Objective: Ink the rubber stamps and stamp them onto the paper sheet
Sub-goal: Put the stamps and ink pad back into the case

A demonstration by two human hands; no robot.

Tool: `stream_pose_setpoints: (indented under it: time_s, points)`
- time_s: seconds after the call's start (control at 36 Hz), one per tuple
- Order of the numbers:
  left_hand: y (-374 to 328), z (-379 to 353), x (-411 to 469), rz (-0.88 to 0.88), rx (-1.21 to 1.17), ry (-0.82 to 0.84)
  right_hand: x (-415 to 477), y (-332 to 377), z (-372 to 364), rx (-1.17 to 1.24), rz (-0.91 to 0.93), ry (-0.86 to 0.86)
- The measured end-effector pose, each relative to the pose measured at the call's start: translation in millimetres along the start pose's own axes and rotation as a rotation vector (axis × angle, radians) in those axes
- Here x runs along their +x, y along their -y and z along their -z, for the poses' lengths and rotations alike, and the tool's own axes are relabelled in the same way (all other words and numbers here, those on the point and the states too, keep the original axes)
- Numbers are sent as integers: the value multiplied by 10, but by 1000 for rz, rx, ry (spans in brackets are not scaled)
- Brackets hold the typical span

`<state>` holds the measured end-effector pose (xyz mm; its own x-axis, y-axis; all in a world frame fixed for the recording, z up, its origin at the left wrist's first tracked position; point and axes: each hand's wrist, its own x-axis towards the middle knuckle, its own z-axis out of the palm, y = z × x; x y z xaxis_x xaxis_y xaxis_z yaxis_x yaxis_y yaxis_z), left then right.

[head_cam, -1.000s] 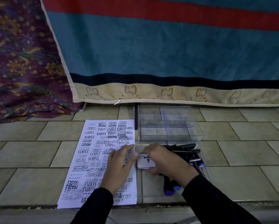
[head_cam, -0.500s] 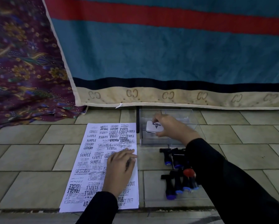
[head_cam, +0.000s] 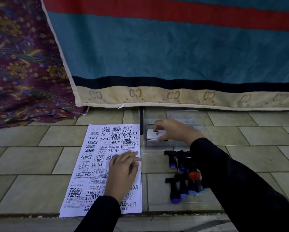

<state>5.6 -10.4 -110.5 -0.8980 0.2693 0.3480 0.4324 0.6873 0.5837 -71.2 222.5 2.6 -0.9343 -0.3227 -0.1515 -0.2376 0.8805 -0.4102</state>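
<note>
A white paper sheet (head_cam: pixel 96 158) covered with black stamp prints lies on the tiled floor. My left hand (head_cam: pixel 122 173) rests flat on its right half, fingers straight. My right hand (head_cam: pixel 172 129) reaches into a clear plastic box (head_cam: pixel 197 121) and grips the white ink pad case (head_cam: pixel 153 135) at the box's left end. Several black rubber stamps with blue ends (head_cam: pixel 178 190) lie on the floor right of the sheet, and two more stamps (head_cam: pixel 172 159) lie just in front of the box. One stamp has a red knob (head_cam: pixel 194 175).
A teal and red blanket with a cream border (head_cam: pixel 173 96) hangs down to the floor right behind the box. Purple patterned cloth (head_cam: pixel 23 72) lies at the back left. A floor ledge (head_cam: pixel 140 220) runs along the near edge.
My right hand lifted the ink pad case from beside the sheet, carried it back and lowered it into the clear box. The left hand stayed on the paper.
</note>
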Motion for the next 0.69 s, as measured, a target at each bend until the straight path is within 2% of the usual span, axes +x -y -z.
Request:
stream_pose_setpoints:
  time_s: [0.22, 0.5, 0.69]
  points:
    - [-6, 11, 0, 7, -3, 26, 103, -79, -157, -145, 55, -7]
    - [-22, 35, 9, 55, -32, 80, 99, -133, -182, -120, 123, 0]
    - [-25, 101, 123, 167, -221, 115, 109, -148, -188, -111, 123, 9]
